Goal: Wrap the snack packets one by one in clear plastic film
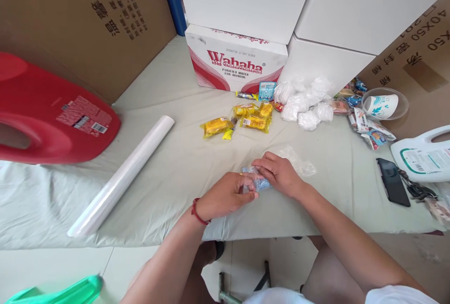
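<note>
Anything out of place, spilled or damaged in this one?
Nothing looks spilled or clearly damaged. The one mildly untidy thing is the crumpled clear film, lying loose on the cloth beside the right hand, outside both the packet pile and the white bundles.

right hand [279,173] on blue packet [262,183]

Well to the left of the left hand [225,195] is a red jug [52,93], with a large brown carton [63,46] beyond it; on the floor, left of that hand and nearer the body, lies something green [70,291]. Straight beyond both hands is a white and red water box [235,62]; out to the right of the right hand [281,175] are a black phone [393,182] and a white jug [425,156]; farther off, a paper cup [383,106] is near another carton [425,50].
</note>
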`<state>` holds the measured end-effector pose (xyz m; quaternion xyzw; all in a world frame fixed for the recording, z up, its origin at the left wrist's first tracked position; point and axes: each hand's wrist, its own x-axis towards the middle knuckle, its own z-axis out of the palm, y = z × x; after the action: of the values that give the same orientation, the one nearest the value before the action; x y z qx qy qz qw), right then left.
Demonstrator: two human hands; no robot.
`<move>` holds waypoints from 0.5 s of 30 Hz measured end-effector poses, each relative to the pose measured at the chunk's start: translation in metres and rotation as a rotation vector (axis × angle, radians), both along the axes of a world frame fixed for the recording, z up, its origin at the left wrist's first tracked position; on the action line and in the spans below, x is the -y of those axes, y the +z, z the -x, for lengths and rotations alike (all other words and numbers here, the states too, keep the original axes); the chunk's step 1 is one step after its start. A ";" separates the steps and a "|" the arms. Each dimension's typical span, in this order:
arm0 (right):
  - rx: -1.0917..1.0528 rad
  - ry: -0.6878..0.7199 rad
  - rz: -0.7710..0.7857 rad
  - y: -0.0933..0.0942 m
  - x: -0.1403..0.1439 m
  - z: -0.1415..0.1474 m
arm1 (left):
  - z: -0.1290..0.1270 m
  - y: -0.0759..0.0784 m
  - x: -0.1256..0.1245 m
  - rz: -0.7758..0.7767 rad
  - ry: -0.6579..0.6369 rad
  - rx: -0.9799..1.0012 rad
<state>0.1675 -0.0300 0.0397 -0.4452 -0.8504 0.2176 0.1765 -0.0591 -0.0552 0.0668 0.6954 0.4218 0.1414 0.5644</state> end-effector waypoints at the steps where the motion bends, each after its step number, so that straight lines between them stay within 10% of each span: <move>1: 0.015 -0.027 0.011 -0.001 0.000 0.002 | 0.007 0.001 0.000 0.045 0.041 0.000; 15: 0.079 -0.395 0.051 -0.003 0.014 0.029 | 0.039 -0.008 -0.012 -0.174 0.502 -0.638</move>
<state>0.1389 -0.0437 0.0364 -0.6160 -0.7470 0.1826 0.1710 -0.0976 -0.0430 0.0583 0.6253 0.7183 0.0873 0.2925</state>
